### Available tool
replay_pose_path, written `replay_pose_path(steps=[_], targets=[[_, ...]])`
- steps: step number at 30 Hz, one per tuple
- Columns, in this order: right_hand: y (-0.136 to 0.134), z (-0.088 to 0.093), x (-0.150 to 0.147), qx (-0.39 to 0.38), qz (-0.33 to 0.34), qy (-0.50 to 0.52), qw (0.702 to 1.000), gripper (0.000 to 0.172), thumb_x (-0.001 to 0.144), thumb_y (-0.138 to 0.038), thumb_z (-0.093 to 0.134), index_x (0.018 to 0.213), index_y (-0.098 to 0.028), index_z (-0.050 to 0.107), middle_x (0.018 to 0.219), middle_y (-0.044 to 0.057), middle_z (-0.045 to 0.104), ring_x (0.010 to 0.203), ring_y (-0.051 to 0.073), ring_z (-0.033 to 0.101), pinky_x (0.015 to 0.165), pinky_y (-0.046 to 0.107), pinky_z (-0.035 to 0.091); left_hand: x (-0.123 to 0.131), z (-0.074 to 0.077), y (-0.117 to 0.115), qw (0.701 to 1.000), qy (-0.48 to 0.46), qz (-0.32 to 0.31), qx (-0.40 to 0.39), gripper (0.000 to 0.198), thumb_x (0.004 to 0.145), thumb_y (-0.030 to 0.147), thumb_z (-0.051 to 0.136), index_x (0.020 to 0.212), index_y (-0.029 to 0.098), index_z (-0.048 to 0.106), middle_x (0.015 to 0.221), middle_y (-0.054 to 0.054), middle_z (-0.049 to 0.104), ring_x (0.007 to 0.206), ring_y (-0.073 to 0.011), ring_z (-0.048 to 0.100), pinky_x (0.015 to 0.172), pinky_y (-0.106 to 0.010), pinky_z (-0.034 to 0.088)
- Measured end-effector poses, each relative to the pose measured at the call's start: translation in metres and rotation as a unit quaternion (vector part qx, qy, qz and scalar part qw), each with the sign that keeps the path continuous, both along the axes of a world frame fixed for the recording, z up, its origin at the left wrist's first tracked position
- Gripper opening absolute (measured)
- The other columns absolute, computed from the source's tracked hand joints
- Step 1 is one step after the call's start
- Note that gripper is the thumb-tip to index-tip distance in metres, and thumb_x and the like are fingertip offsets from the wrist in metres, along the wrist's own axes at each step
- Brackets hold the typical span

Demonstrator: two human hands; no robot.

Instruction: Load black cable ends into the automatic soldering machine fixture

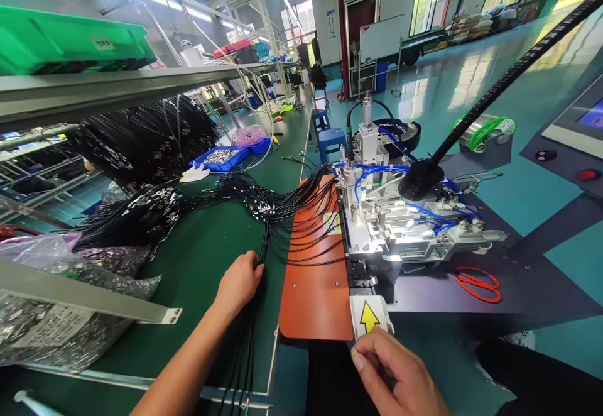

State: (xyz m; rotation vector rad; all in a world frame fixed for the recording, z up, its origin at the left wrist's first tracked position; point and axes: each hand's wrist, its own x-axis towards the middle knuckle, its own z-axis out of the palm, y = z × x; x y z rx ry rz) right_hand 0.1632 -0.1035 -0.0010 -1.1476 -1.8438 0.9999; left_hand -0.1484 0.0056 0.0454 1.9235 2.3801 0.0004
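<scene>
My left hand is closed around a few thin black cables at the edge of the green bench. They hang down below the hand toward the bench's front edge. My right hand is in a pinch just below a white plate with a yellow arrow; whatever its fingertips hold is too small to make out. More black cables fan out from the bench across an orange board into a metal machine with blue air tubes.
Red-handled scissors lie on the machine's dark base. A black flexible hose crosses over the machine. Left are a metal bracket, plastic bags of small parts, a blue tray and a shelf with a green bin.
</scene>
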Motion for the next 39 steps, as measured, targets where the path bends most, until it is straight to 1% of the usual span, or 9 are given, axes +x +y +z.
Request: replay_pose_path(steps=[6,8,12,15,19,23,28,32,39], targets=[[-0.003,-0.007,-0.003,-0.016,-0.035,0.042,0.998,0.02,0.091,-0.031,0.051,0.074,-0.022,0.058,0.065,-0.002,0.052,0.055,0.012,0.048,0.052,0.021,0.041,0.004,0.019,0.006,0.996,-0.054,0.041,0.055,0.017,0.092,0.028,0.039,0.099,0.017,0.049,0.083,-0.008,0.066,0.075,-0.0219,0.064,0.065,-0.03,0.045],[-0.004,-0.01,-0.003,-0.05,-0.033,0.07,0.996,0.014,0.088,-0.03,0.054,0.08,-0.022,0.062,0.067,-0.001,0.055,0.056,0.012,0.05,0.052,0.021,0.043,0.013,0.031,0.002,0.981,-0.178,0.047,0.054,0.022,0.095,0.035,0.037,0.107,0.018,0.045,0.075,-0.003,0.064,0.06,-0.0168,0.06,0.055,-0.026,0.044],[-0.004,-0.013,-0.008,-0.141,0.062,0.164,0.974,0.048,0.081,-0.02,0.06,0.128,-0.027,0.056,0.093,0.004,0.068,0.062,0.012,0.062,0.054,0.022,0.049,0.048,0.045,-0.017,0.818,-0.572,-0.003,-0.056,0.025,0.092,0.043,0.05,0.098,0.018,0.048,0.082,-0.003,0.065,0.058,-0.0111,0.056,0.054,-0.023,0.046],[-0.001,-0.008,-0.013,-0.189,0.055,0.25,0.948,0.074,0.076,-0.015,0.065,0.144,-0.032,0.04,0.112,0.007,0.066,0.067,0.012,0.066,0.059,0.024,0.053,0.082,0.044,-0.034,0.76,-0.622,-0.084,-0.166,0.031,0.093,0.043,0.054,0.105,0.015,0.054,0.079,-0.005,0.066,0.066,-0.0133,0.061,0.066,-0.027,0.05],[0.012,0.006,-0.009,-0.235,-0.06,0.35,0.905,0.049,0.083,-0.03,0.068,0.129,-0.026,0.052,0.108,0.008,0.066,0.067,0.013,0.065,0.061,0.029,0.055,0.121,0.038,-0.041,0.816,-0.489,-0.234,-0.199,0.03,0.095,0.037,0.052,0.12,0.021,0.055,0.09,-0.005,0.068,0.077,-0.0162,0.063,0.07,-0.028,0.049],[0.032,0.016,0.004,-0.239,-0.107,0.352,0.899,0.026,0.086,-0.04,0.069,0.097,-0.016,0.064,0.069,0.002,0.066,0.057,0.012,0.059,0.054,0.024,0.049,0.148,0.027,-0.028,0.899,-0.211,-0.383,-0.018,0.022,0.096,0.027,0.049,0.095,0.02,0.069,0.088,-0.007,0.063,0.083,-0.0199,0.057,0.073,-0.031,0.043],[0.042,0.01,0.019,-0.225,-0.163,0.35,0.895,0.033,0.081,-0.042,0.073,0.098,-0.015,0.064,0.071,0.002,0.066,0.055,0.012,0.058,0.051,0.024,0.048,0.161,0.004,-0.008,0.846,-0.234,-0.476,0.057,0.022,0.096,0.025,0.049,0.098,0.02,0.071,0.081,-0.005,0.062,0.077,-0.0167,0.056,0.069,-0.027,0.042],[0.036,-0.004,0.03,-0.204,-0.206,0.304,0.908,0.041,0.08,-0.044,0.073,0.11,-0.018,0.061,0.096,0.007,0.066,0.062,0.014,0.061,0.05,0.025,0.049,0.162,-0.017,-0.005,0.837,-0.325,-0.434,0.071,0.02,0.097,0.025,0.05,0.1,0.017,0.068,0.078,-0.003,0.066,0.072,-0.0134,0.06,0.065,-0.022,0.043],[0.028,0.001,0.038,-0.114,-0.223,0.113,0.962,0.033,0.091,-0.035,0.06,0.121,-0.021,0.06,0.098,0.006,0.063,0.07,0.014,0.06,0.067,0.029,0.054,0.163,-0.034,-0.009,0.823,-0.373,-0.414,0.112,0.02,0.098,0.026,0.049,0.1,0.017,0.067,0.078,-0.004,0.063,0.072,-0.0128,0.058,0.064,-0.022,0.043]])
